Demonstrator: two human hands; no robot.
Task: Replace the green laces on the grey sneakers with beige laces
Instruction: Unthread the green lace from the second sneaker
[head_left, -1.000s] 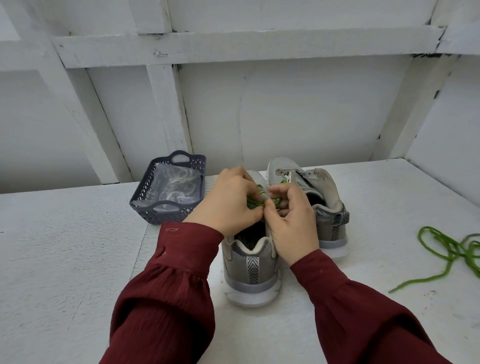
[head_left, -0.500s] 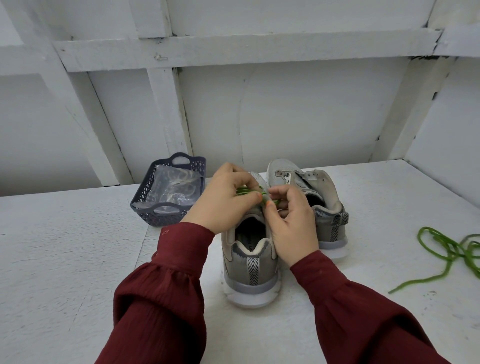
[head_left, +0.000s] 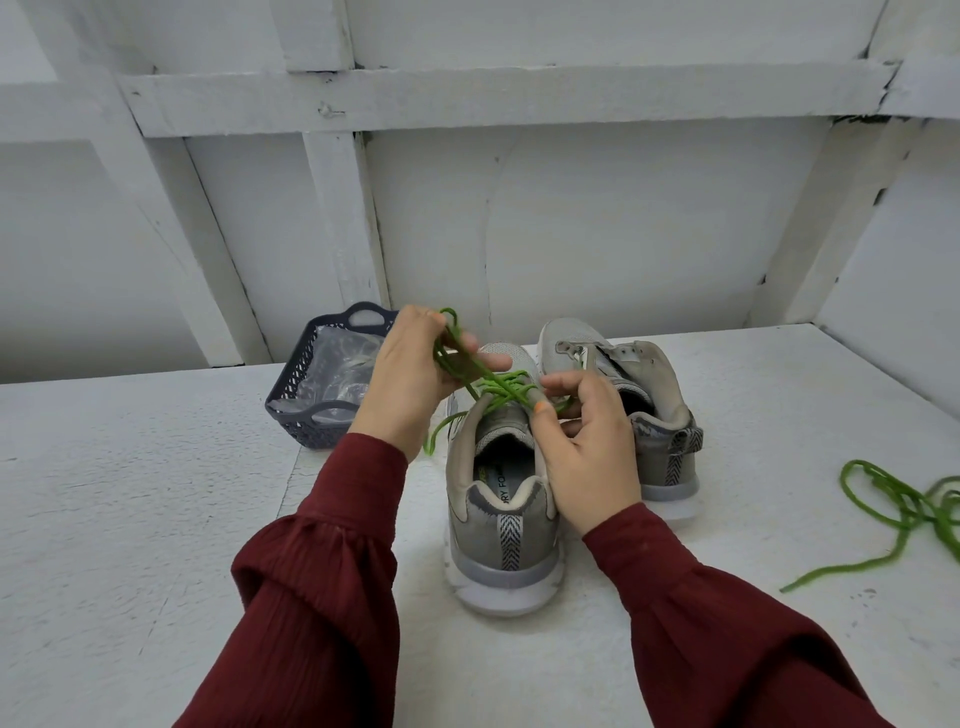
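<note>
Two grey sneakers stand heel-toward-me on the white table. The near sneaker (head_left: 503, 519) still carries a green lace (head_left: 496, 387) across its top. My left hand (head_left: 410, 379) is lifted above the shoe's left side and grips loops of that lace. My right hand (head_left: 584, 441) sits at the shoe's right side, thumb and fingers pinching the lace over the tongue. The far sneaker (head_left: 631, 395) has bare eyelets with no lace. A loose green lace (head_left: 904, 499) lies on the table at the right edge.
A dark blue plastic basket (head_left: 311, 415) holding clear plastic packets stands behind and left of the shoes. A white panelled wall with beams closes the back of the table.
My left hand has risen up and to the left, drawing loops of the green lace out of the near sneaker. My right hand stays at the tongue.
</note>
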